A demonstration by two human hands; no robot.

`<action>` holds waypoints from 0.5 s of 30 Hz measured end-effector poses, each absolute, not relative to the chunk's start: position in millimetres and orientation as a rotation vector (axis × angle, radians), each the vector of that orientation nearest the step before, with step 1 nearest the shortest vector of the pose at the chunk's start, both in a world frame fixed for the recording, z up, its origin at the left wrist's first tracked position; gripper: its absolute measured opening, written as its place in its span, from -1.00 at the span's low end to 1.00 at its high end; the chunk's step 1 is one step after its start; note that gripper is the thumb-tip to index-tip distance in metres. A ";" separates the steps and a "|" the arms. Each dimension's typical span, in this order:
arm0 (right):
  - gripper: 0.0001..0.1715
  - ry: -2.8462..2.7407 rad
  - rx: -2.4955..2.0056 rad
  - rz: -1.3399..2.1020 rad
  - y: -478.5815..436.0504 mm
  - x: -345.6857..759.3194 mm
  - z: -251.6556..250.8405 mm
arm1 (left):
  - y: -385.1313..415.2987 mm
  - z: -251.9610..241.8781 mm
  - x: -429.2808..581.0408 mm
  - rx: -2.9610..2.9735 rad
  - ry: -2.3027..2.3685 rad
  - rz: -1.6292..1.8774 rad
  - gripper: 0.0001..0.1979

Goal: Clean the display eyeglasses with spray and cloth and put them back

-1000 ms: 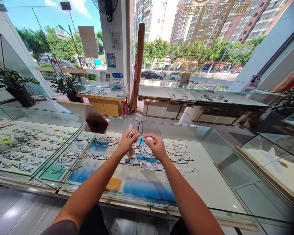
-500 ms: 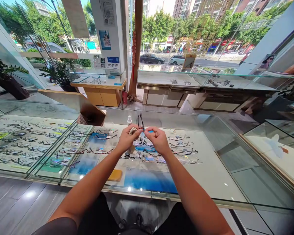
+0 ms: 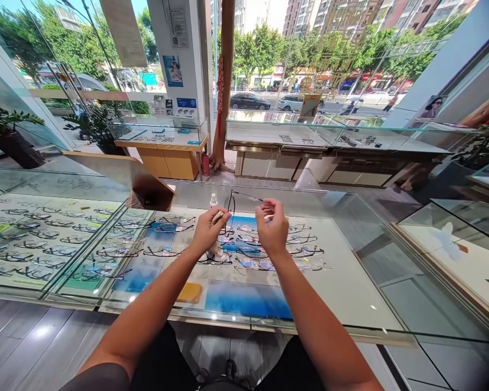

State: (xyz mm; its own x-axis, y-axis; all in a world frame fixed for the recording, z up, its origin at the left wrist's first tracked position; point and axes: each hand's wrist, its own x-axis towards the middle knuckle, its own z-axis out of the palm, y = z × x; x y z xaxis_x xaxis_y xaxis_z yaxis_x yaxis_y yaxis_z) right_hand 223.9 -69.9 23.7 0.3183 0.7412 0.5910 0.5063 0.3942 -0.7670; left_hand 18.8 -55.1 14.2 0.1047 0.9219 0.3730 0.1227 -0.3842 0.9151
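Observation:
My left hand (image 3: 206,230) is closed on a pale cleaning cloth (image 3: 217,217) and pinches the front of a pair of thin black-framed glasses (image 3: 231,209), held upright above the glass counter (image 3: 350,293). My right hand (image 3: 272,227) is closed around one temple arm of the glasses, which is swung out to the right. Both hands hover over rows of displayed glasses (image 3: 301,252) under the counter glass.
A small white spray bottle (image 3: 214,201) stands on the counter just beyond my left hand. A wooden stand (image 3: 146,184) sits at the back left. More display cases (image 3: 334,146) line the window. An orange pad (image 3: 189,292) lies inside the case near me.
My right hand has pulled away from the left, swinging a temple arm of the glasses open to the right. The view has tilted down slightly.

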 end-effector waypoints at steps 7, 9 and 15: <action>-0.28 -1.429 -1.192 0.065 -66.8 215.7 13.3 | -58.1 14.3 22.4 1.701 1.013 1.314 -0.64; -0.16 -1.451 -1.196 0.054 -66.6 213.1 9.6 | -59.2 13.5 23.7 1.726 1.025 1.309 -0.64; -0.06 -1.471 -1.215 0.060 -66.4 212.6 5.3 | -58.9 10.1 25.0 1.713 1.016 1.310 -0.66</action>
State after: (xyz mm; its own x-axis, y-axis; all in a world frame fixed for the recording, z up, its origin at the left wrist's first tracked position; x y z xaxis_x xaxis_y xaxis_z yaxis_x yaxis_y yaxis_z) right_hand 212.6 -66.4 5.3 0.2076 0.6828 0.7005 0.6237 0.4592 -0.6325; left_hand 25.0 -58.9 10.1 0.1653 0.9064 0.3886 0.1510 -0.4127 0.8983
